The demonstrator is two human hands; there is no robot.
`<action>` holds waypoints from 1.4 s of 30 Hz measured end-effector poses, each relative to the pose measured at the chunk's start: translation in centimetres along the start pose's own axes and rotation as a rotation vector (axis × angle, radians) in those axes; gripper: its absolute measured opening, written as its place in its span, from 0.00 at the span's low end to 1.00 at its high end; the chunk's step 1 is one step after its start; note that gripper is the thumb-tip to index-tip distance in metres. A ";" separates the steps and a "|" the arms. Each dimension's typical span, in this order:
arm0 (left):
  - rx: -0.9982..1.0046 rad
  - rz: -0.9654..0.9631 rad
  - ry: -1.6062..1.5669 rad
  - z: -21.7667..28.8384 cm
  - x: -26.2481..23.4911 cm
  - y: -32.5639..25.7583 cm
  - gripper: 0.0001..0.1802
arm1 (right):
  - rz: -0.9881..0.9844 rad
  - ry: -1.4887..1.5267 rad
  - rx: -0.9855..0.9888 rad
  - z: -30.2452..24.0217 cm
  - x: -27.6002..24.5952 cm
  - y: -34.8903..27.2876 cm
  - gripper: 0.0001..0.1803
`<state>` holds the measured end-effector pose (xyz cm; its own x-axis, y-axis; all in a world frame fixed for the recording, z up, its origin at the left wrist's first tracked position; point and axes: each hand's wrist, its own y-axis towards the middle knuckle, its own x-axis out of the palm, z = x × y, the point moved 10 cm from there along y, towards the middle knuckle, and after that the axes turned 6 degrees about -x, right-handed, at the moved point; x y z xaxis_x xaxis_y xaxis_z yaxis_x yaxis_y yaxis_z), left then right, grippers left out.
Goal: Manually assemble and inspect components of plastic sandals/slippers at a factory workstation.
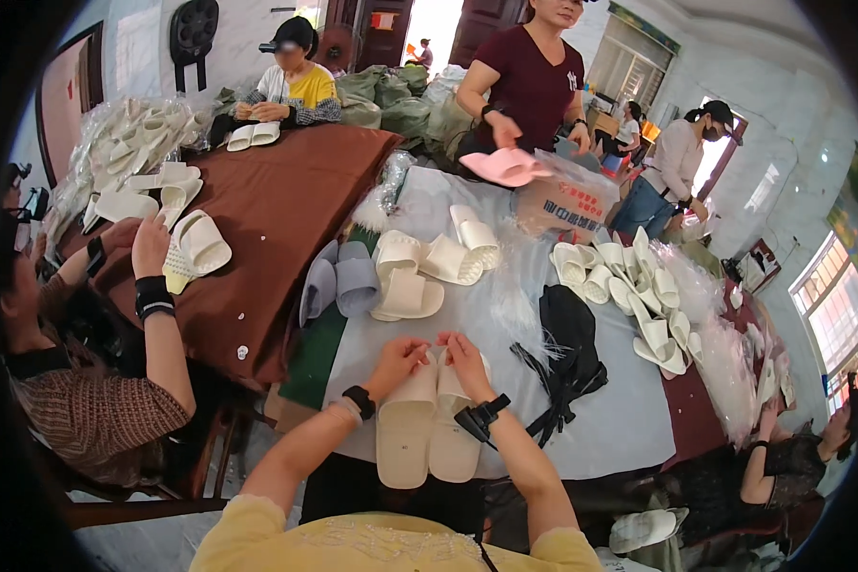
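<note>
A pair of cream slide slippers [406, 434] lies side by side at the near table edge, heels toward me. Over the far end of the left slipper, my left hand [400, 364] has its fingertips pinched together. My right hand [464, 364] is pinched likewise, close beside it, above the right slipper's strap end. Whatever is between the fingertips is too small to make out. Just beyond my hands sit several cream slippers [410, 291] in a loose group. Grey-blue slippers [357, 284] stand to their left.
A black bag [570, 334] with straps lies right of my hands. Farther right is a pile of cream slippers [646, 296]. Across the table a person holds a pink slipper [503, 167] near a clear printed bag [567, 195]. At left, a co-worker handles slippers over a brown-covered table [257, 238].
</note>
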<state>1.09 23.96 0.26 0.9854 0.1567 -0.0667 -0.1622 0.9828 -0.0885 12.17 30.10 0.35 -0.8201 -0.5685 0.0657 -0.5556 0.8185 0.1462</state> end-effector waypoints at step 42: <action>0.003 0.134 -0.349 -1.4 -1.2 -0.5 0.13 | 0.038 -0.481 -0.163 -1.9 0.7 -0.8 0.09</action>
<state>-0.12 23.16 -0.96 0.9137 0.3074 0.2656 -0.2914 0.9515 -0.0990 12.32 28.93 2.11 -0.8307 -0.4047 -0.3823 -0.5273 0.7923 0.3070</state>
